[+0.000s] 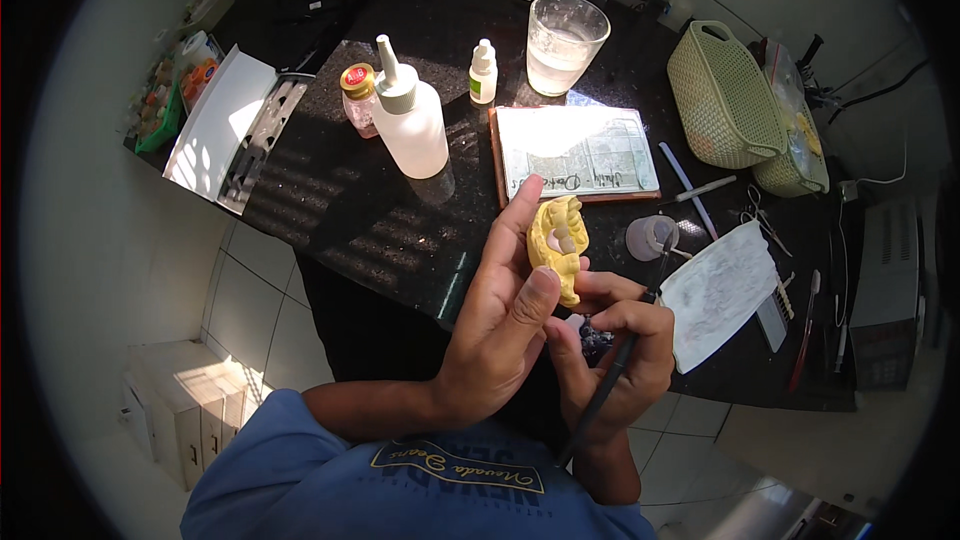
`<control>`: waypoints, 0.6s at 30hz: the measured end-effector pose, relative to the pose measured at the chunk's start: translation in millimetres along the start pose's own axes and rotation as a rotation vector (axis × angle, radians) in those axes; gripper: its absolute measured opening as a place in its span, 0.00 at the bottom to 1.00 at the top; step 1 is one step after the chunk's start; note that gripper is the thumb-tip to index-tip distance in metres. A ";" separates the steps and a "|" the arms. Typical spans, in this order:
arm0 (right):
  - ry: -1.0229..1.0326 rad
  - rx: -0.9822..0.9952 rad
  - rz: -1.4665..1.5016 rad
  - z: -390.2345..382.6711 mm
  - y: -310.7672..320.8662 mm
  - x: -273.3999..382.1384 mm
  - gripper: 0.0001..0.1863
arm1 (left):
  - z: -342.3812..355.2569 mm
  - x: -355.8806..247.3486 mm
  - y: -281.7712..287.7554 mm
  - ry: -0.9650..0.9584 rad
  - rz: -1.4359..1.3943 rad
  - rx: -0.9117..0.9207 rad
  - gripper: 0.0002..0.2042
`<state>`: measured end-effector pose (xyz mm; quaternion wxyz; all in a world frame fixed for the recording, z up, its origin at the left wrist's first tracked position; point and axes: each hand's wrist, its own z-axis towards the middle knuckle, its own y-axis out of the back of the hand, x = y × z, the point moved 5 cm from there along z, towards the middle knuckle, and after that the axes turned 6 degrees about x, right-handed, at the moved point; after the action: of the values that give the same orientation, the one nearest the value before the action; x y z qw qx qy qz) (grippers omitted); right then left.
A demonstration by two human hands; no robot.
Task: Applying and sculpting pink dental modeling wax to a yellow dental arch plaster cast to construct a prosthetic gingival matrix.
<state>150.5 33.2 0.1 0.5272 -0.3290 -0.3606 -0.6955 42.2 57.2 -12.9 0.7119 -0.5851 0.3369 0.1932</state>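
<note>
My left hand (490, 330) holds up a yellow dental model (562, 278) with tooth shapes and a pale, beige piece along it, thumb on its front and fingers behind. My right hand (620, 360) grips a slim black-handled tool (610, 383) slanting up to the right, its thin tip at or over a small translucent cup (645, 236); I cannot tell if it touches. The right fingers are close under the model. Beyond my hands lies a pad with a white top (575, 145), and to the right a stained white cloth (720, 290).
A large squeeze bottle (410, 135), jar (363, 105), dropper bottle (483, 80) and glass of liquid (560, 55) stand on the black counter (350, 200). An open white case (215, 130) is left; green baskets (720, 90), scissors (760, 215) and slim tools are right. A cabinet (180, 410) stands low left.
</note>
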 end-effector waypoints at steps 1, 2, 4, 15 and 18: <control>0.002 0.061 -0.050 -1.3 -0.5 0.0 0.17 | -0.1 0.9 2.2 -0.036 0.072 0.019 0.37; 0.004 0.122 -0.099 -2.4 -1.7 1.0 0.17 | -0.9 -0.1 2.4 -0.040 0.070 0.024 0.37; -0.010 0.120 -0.093 -3.3 -1.6 1.4 0.16 | -1.5 -3.4 2.0 -0.036 0.131 0.018 0.37; -0.064 0.073 0.348 4.1 15.0 5.9 0.15 | 2.7 -40.6 14.2 -0.277 0.569 0.273 0.34; -0.128 0.111 0.428 6.2 19.1 2.6 0.15 | 5.2 -52.4 10.7 -0.215 0.686 0.425 0.28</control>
<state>169.0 33.7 8.5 0.6562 -0.4119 -0.3530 -0.5245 -0.2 71.0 17.0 0.7422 -0.2556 0.4684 0.4054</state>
